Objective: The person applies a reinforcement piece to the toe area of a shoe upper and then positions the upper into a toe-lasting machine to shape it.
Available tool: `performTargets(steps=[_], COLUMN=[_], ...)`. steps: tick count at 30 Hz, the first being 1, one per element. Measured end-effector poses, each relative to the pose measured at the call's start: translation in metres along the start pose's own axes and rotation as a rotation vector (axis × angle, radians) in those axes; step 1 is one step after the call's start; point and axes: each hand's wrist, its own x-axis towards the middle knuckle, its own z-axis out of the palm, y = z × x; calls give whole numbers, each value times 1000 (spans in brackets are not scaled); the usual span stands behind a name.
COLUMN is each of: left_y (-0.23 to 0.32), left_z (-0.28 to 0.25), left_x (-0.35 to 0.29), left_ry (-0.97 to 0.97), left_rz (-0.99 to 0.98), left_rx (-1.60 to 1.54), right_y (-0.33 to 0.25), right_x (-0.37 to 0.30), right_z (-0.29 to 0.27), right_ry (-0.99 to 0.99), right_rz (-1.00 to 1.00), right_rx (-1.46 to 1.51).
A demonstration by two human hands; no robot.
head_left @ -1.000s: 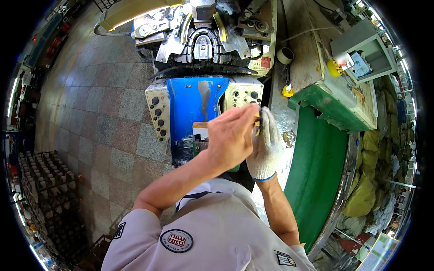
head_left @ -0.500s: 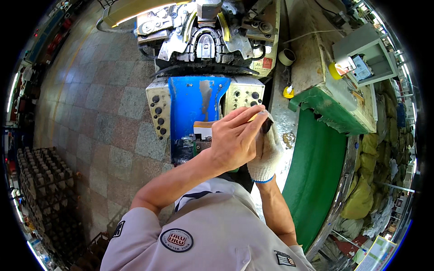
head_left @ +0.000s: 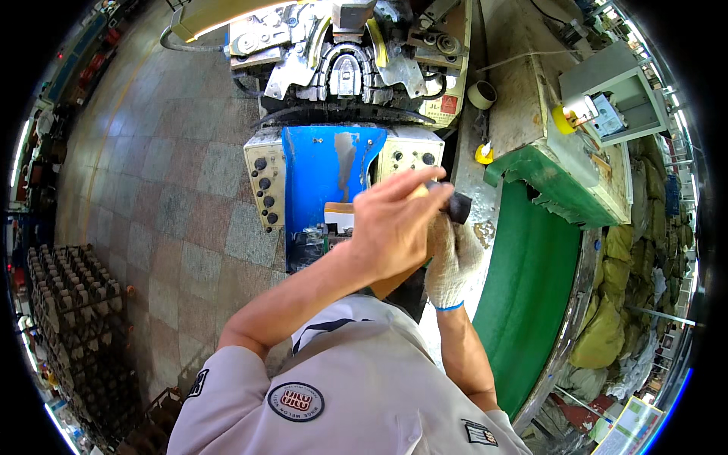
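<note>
My bare left hand (head_left: pixel 393 224) and my gloved right hand (head_left: pixel 455 262) meet in front of me, near the machine's right control panel. Between them is a tan and black piece (head_left: pixel 459 207), mostly covered by the hands. Its dark rounded end sticks out above the right hand, and a tan flap (head_left: pixel 398 283) shows below the left palm. The left fingers and thumb close around its upper part, where a yellowish bit (head_left: pixel 418 192) shows. My right hand, in a white knit glove with a blue cuff edge, grips it from below. Its exact kind is hidden.
Ahead stands a machine with a metal clamp head (head_left: pixel 346 76), a blue cover (head_left: pixel 315 171) and knobbed panels (head_left: pixel 265 182). To my right runs a green conveyor belt (head_left: pixel 531 288) beside a worn bench (head_left: pixel 523 83). A loaded rack (head_left: pixel 76 303) stands at left.
The piece has turned in my hands: its dark end now shows more beyond the right hand, and a tan flap appears below. My right hand has shifted slightly to the right.
</note>
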Motion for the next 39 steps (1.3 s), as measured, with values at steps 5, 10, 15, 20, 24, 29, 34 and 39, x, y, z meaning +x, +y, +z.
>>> performTargets(steps=[5, 10, 15, 20, 24, 29, 34, 39], left_y=[1, -16, -21, -7, -31, -26, -23, -28], left_z=[-2, -4, -6, -7, -11, -11, -9, -15], left_x=[-3, -3, -2, -1, 0, 4, 2, -3], left_ry=[-22, -44, -48, -86, -89, -122, -135, -150], left_rz=[15, -58, -59, -99, -109, -122, -137, -192], left_rx=[-75, -43, -100, -279, -296, -362, -417, -358], right_y=[-5, -8, -13, 6, 2, 5, -2, 15], right_x=[2, 4, 4, 3, 7, 7, 7, 6], right_z=[3, 9, 7, -2, -6, -3, 1, -9], right_ry=[9, 112, 115, 52, -7, 44, 28, -76], right_rz=[58, 64, 181, -7, 112, 212, 356, 379], right_rx=[132, 208, 201, 109, 168, 422, 514, 531])
